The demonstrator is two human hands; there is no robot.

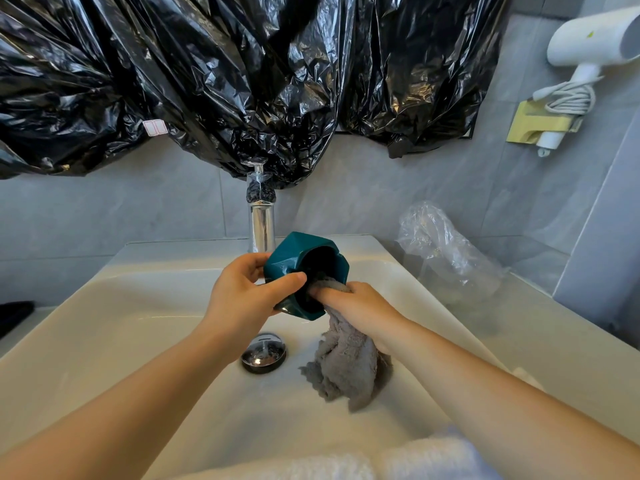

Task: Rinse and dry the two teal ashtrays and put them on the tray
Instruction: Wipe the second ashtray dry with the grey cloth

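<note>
I see 1 ashtray (pixel 294 259) held above the middle of the sink (pixel 104 306), the left hand (pixel 239 296) gripping its side and the right hand (pixel 358 303) pinching a cloth (pixel 346 368) inside the bowl. I judge drying is underway. The other ashtray and the tray are unseen. The tag (pixel 154 127) on the plastic (pixel 207 64) is unreadable.

Bathroom: white basin (pixel 104 306), chrome tap (pixel 261 223), wall-mounted hairdryer (pixel 588 39).

left grip (pixel 242 292): curled, holding | right grip (pixel 349 303): curled, holding | forearms extended
</note>
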